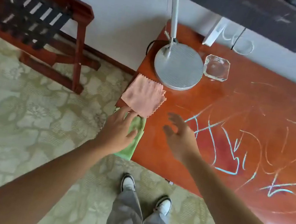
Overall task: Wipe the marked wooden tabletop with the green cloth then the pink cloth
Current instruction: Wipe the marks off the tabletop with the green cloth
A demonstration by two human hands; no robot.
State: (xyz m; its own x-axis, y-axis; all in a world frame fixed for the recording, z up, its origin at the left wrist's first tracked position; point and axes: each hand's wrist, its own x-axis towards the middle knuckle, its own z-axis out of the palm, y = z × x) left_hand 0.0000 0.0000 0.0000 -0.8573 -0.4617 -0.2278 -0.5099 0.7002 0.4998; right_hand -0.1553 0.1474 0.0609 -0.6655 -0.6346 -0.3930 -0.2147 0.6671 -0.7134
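Right now my left hand (119, 128) lies flat, fingers straight, on the green cloth (132, 144) at the desk's (165, 153) near-left corner; its long axis runs near to far. My right hand (177, 134) hovers open just right of it. The pink cloth (144, 95) overlaps its far end, so I'd drag rightward toward the scribbles (234, 148).

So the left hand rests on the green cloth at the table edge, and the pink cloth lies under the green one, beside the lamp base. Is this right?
Not quite: the head view shows the square pink cloth lying on top, its corner overlapping the green cloth. The rest holds: the left hand rests on the green cloth at the edge of the marked wooden tabletop, beside the round grey lamp base.
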